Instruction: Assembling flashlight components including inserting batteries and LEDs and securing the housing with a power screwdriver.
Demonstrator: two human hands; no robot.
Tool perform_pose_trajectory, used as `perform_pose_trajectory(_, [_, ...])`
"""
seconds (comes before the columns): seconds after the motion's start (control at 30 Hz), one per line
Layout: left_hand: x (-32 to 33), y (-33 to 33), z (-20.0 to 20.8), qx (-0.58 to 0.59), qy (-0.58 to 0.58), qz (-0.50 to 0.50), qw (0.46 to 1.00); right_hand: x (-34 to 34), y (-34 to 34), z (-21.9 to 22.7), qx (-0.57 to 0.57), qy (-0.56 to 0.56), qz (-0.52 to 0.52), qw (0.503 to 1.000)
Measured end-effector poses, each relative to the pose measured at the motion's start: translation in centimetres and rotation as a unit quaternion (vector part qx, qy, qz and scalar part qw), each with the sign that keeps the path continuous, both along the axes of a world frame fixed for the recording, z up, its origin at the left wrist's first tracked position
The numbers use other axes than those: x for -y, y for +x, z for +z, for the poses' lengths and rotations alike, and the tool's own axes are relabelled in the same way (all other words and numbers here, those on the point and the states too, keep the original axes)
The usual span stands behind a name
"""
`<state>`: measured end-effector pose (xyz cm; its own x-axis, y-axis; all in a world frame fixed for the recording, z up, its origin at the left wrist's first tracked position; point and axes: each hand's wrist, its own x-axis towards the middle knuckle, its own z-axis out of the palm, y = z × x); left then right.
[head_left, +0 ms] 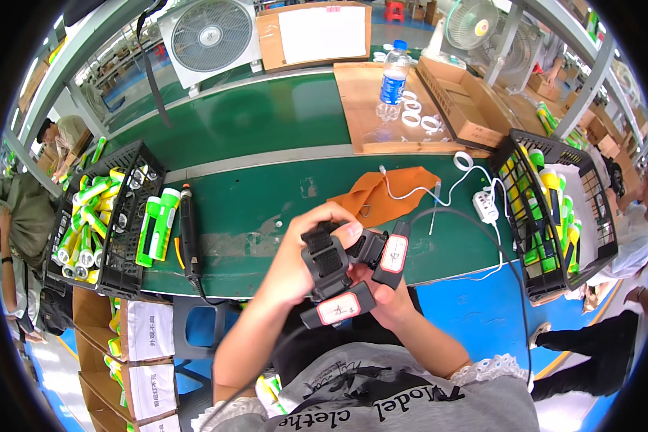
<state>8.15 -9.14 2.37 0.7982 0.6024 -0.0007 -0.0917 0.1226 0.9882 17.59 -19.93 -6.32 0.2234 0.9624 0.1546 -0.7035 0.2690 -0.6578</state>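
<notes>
My left hand [315, 225] is closed around a black strapped device [327, 261], its thumb lying over the top. The device has a wide black band and a red-bordered white label on its lower block. My right hand [389, 301] grips from below and right, with its fingers partly hidden behind a second black device [385, 253] that bears a similar label. The two devices sit close together in front of my chest, and a black cable runs off the right one. Behind them an orange cloth [389, 196] lies crumpled on the green worktable [266, 187].
Black crates of green-yellow flashlights stand left [140, 209] and right [597, 237]. Two flashlights [158, 227] lie beside a black electric screwdriver [188, 237]. A white power strip [485, 206] trails cords. Farther back are a water bottle [393, 83], a cardboard tray [468, 101] and white rings.
</notes>
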Motion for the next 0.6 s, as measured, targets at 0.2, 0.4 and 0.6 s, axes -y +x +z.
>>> perform_pose_trajectory(0.2, [-4.6,1.3,2.2,-0.01,0.183,-0.208,0.961,0.4,-0.3,2.6,0.14,-0.013,-0.173,0.975])
perform_pose_trajectory(0.4, [-4.4,2.5,2.8,0.036,0.215,-0.227,0.949,-0.2,0.3,2.0,0.199,0.054,-0.263,0.942])
perform_pose_trajectory(0.6, [-0.5,5.5,-1.3,0.025,0.107,-0.069,0.992,-3.1,3.2,-5.3,0.311,-0.007,-0.31,0.899])
